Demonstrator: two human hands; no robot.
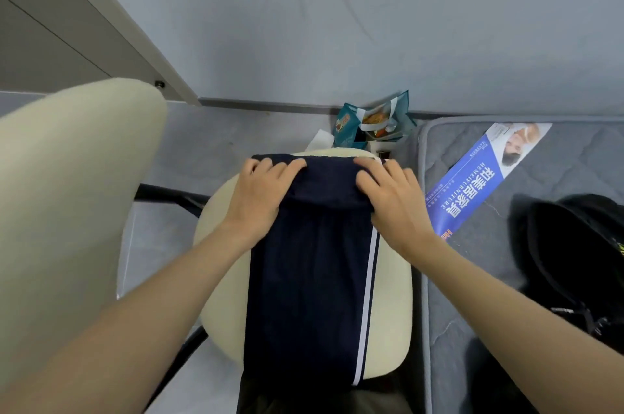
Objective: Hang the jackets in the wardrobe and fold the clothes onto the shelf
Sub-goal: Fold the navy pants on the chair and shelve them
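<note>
Dark navy trousers (310, 278) with a white side stripe lie lengthwise across a cream chair seat (395, 298). Their far end is folded back over itself. My left hand (260, 194) rests on the left corner of that fold with its fingers curled over the fabric edge. My right hand (388, 197) lies on the right corner, fingers bent over the fold. Both hands hold the folded end down on the seat.
The cream chair back (74, 211) stands at left. A grey mattress (472, 312) with a blue label (486, 173) lies at right, a black garment or bag (580, 251) on it. A teal bag (371, 119) sits by the wall beyond the chair.
</note>
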